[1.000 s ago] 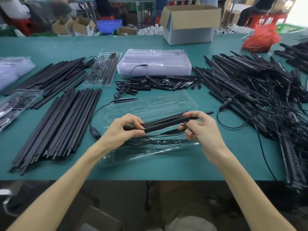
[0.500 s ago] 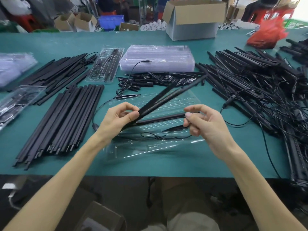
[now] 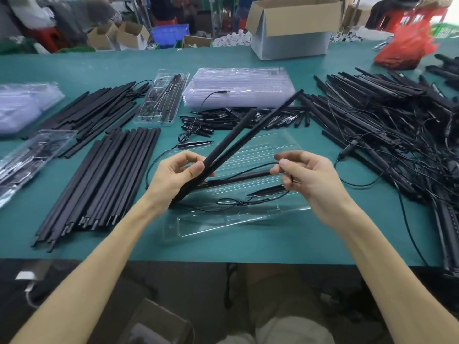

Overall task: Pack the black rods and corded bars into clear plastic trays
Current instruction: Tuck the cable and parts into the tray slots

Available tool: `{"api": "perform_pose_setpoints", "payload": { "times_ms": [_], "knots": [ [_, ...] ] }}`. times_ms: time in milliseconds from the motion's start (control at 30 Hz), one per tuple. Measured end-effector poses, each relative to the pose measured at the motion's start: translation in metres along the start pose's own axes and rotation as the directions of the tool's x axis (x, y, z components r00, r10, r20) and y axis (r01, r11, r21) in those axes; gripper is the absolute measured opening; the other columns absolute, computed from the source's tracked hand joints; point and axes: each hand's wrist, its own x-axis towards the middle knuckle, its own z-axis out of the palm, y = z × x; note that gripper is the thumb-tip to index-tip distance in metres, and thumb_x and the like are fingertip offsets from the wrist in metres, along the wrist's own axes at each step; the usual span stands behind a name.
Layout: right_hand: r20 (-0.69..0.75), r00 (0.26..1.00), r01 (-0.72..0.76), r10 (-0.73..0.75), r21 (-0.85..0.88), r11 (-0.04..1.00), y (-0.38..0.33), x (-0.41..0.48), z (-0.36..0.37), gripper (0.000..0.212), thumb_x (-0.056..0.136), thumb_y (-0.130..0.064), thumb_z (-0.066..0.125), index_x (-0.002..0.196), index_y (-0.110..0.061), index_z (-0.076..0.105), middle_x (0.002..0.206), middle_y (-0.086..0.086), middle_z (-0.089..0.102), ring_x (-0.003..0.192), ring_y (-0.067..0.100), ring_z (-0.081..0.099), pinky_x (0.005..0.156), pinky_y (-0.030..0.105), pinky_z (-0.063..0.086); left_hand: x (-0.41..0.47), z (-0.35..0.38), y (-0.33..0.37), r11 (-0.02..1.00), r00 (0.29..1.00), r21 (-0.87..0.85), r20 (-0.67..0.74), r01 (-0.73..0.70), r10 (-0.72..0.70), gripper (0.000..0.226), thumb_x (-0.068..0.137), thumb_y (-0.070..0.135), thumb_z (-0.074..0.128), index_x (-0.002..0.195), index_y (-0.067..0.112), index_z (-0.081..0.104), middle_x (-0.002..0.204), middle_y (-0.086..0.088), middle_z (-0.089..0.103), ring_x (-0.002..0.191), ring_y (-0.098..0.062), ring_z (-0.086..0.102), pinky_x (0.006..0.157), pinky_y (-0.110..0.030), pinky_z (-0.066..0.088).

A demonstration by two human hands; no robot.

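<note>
Holds two black rods (image 3: 238,137) in left grip (image 3: 178,175), tilted up, low ends down at clear tray (image 3: 223,224) on worktop (image 3: 248,247). Pinches end of corded bar (image 3: 238,178) lying in tray with right grip (image 3: 310,180). Could snag loose cord (image 3: 236,202) or shove light tray sideways if lowered askew.

Operator | left hand (image 3: 173,177): bare | right hand (image 3: 313,180): bare | forearms (image 3: 104,244): uncovered | legwear (image 3: 293,328): light beige fabric

We see a factory packing line: bulk black rods (image 3: 99,180), stacked clear trays (image 3: 238,88), an open carton (image 3: 293,26) on a green surface (image 3: 99,68).
</note>
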Motion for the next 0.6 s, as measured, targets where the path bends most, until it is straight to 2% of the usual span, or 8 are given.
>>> {"api": "perform_pose_setpoints", "payload": {
  "times_ms": [100, 167, 200, 267, 367, 533, 600],
  "knots": [
    [0.044, 0.999, -0.005, 0.002, 0.073, 0.997, -0.013, 0.006, 0.001, 0.013, 0.099, -0.006, 0.057, 0.111, -0.004, 0.06, 0.096, 0.018, 0.075, 0.063, 0.015, 0.057, 0.066, 0.022, 0.053, 0.0, 0.001, 0.0, 0.999, 0.998, -0.029, 0.049, 0.031, -0.029, 0.014, 0.087, 0.018, 0.073, 0.096, 0.008, 0.069, 0.112, -0.016, 0.07, 0.098, -0.042, 0.068, 0.087, -0.045, 0.059],
    [0.058, 0.998, -0.012, 0.005, 0.118, 0.993, -0.021, 0.01, -0.003, 0.009, 0.1, -0.002, 0.053, 0.106, -0.003, 0.058, 0.096, 0.021, 0.074, 0.07, 0.02, 0.062, 0.07, 0.024, 0.056, -0.001, 0.002, 0.0, 0.999, 0.995, 0.02, 0.09, 0.033, -0.034, 0.009, 0.085, 0.011, 0.074, 0.092, 0.006, 0.07, 0.117, -0.02, 0.066, 0.098, -0.053, 0.063, 0.089, -0.055, 0.054],
    [0.07, 0.997, -0.021, 0.011, 0.138, 0.99, -0.025, 0.011, -0.006, 0.011, 0.099, -0.001, 0.051, 0.108, -0.003, 0.058, 0.095, 0.022, 0.074, 0.074, 0.022, 0.066, 0.072, 0.026, 0.057, -0.001, 0.003, 0.0, 0.999, 0.993, 0.047, 0.112, 0.027, -0.032, 0.008, 0.084, 0.01, 0.075, 0.09, 0.007, 0.07, 0.119, -0.021, 0.065, 0.1, -0.056, 0.062, 0.089, -0.056, 0.053],
    [0.11, 0.993, -0.055, 0.038, 0.157, 0.986, -0.029, 0.012, -0.013, 0.02, 0.098, 0.001, 0.05, 0.116, -0.004, 0.058, 0.093, 0.021, 0.074, 0.077, 0.025, 0.07, 0.074, 0.029, 0.058, -0.003, 0.005, 0.002, 0.997, 0.989, 0.081, 0.142, 0.014, -0.026, 0.009, 0.083, 0.008, 0.077, 0.089, 0.007, 0.069, 0.118, -0.017, 0.066, 0.099, -0.047, 0.065, 0.087, -0.045, 0.054],
    [0.193, 0.977, -0.114, 0.085, 0.144, 0.983, -0.033, 0.011, -0.026, 0.025, 0.095, 0.001, 0.053, 0.116, -0.005, 0.064, 0.092, 0.017, 0.073, 0.074, 0.022, 0.067, 0.072, 0.028, 0.056, -0.005, 0.008, 0.005, 0.991, 0.984, 0.134, 0.174, 0.015, -0.039, 0.011, 0.079, 0.009, 0.075, 0.088, 0.007, 0.069, 0.113, -0.008, 0.069, 0.1, -0.019, 0.066, 0.088, -0.028, 0.051],
    [0.33, 0.928, -0.195, 0.175, 0.027, 0.981, -0.042, 0.01, -0.053, 0.026, 0.098, -0.007, 0.051, 0.116, -0.006, 0.071, 0.11, 0.032, 0.069, 0.071, 0.018, 0.064, 0.071, 0.026, 0.057, -0.006, 0.01, 0.004, 0.977, 0.972, 0.206, 0.215, 0.047, -0.092, 0.011, 0.075, 0.013, 0.079, 0.083, 0.013, 0.072, 0.111, -0.003, 0.069, 0.101, -0.013, 0.065, 0.091, -0.025, 0.048],
    [0.351, 0.907, -0.255, 0.232, 0.02, 0.967, -0.044, 0.011, -0.06, 0.036, 0.105, -0.029, 0.046, 0.12, -0.006, 0.069, 0.113, 0.035, 0.066, 0.07, 0.019, 0.063, 0.073, 0.027, 0.058, -0.004, 0.011, 0.003, 0.965, 0.968, 0.261, 0.236, 0.025, -0.089, 0.01, 0.075, 0.015, 0.08, 0.081, 0.017, 0.072, 0.11, -0.002, 0.068, 0.103, -0.011, 0.065, 0.092, -0.022, 0.047]
  ]
}}
